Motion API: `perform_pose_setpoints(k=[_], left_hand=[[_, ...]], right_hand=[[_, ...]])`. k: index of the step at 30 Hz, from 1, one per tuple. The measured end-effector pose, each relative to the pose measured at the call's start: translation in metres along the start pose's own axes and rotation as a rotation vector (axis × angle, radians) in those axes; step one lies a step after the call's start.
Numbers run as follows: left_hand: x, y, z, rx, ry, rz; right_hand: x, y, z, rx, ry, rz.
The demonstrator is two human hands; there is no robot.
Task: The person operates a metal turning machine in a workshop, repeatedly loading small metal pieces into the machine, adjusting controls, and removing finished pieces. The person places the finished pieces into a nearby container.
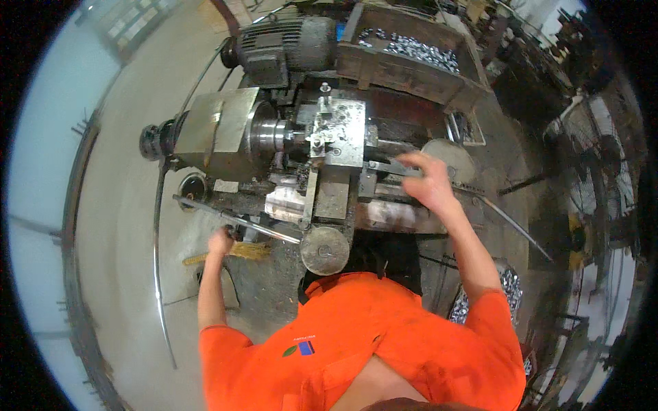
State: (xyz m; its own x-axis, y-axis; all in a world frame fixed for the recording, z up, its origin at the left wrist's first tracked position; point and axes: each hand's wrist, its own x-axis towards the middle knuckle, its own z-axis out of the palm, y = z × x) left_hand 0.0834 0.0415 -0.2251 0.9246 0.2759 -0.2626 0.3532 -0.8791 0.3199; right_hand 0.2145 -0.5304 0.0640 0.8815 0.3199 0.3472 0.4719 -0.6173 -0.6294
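Right hand point(432, 183) near lathe point(346, 130), motor point(291, 44) behind

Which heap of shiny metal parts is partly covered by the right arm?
The lower-right heap, which shows on both sides of the right arm. The other large heap sits in the open wooden crate at the top, clear of the arm.

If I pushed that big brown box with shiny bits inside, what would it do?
The box would probably feel heavy, since many shiny, metal-looking bits lie in it. They look small and loose, so they might slide and rattle.
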Motion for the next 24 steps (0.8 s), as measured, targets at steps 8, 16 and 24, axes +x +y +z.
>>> perform_pose_setpoints(k=[8,16,24], left_hand=[[-0.115,0.051,-0.235,0.02,0.705,-0.172],[-0.159,0.015,-0.181,0.08,0.615,-0.613],[-0.175,0.094,-0.163,0.115,0.531,-0.639]], right_hand=[[0.132,-0.087,0.121,-0.316,-0.388,-0.253],[0.145,-0.096,0.144,-0.401,-0.523,-0.193],[0.141,-0.092,0.147,-0.467,-0.509,-0.233]])
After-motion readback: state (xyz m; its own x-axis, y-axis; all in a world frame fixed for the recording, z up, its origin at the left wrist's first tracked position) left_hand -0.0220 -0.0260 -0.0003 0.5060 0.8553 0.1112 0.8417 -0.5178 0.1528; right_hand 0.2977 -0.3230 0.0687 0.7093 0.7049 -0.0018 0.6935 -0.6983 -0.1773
